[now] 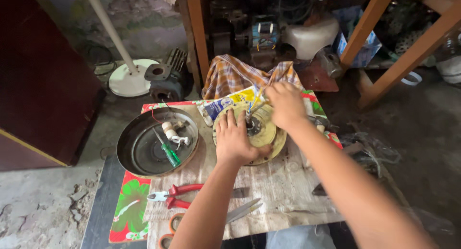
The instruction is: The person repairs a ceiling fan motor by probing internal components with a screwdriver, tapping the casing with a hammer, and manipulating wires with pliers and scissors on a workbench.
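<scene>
My left hand (pixel 235 141) lies flat, fingers spread, on the round yellowish motor plate (pixel 266 133) mid-table; my right hand (pixel 285 105) pinches its 2 thin wires (pixel 257 97) (fragile, I judge). The plate looks heavy, stiff; grip its rim.

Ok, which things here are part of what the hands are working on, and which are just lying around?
In hand: left hand pressing the yellow disc; right hand holding the wires.

Lying about: pliers, screwdriver in the pan, scissors, tape rolls, checked cloth.
</scene>
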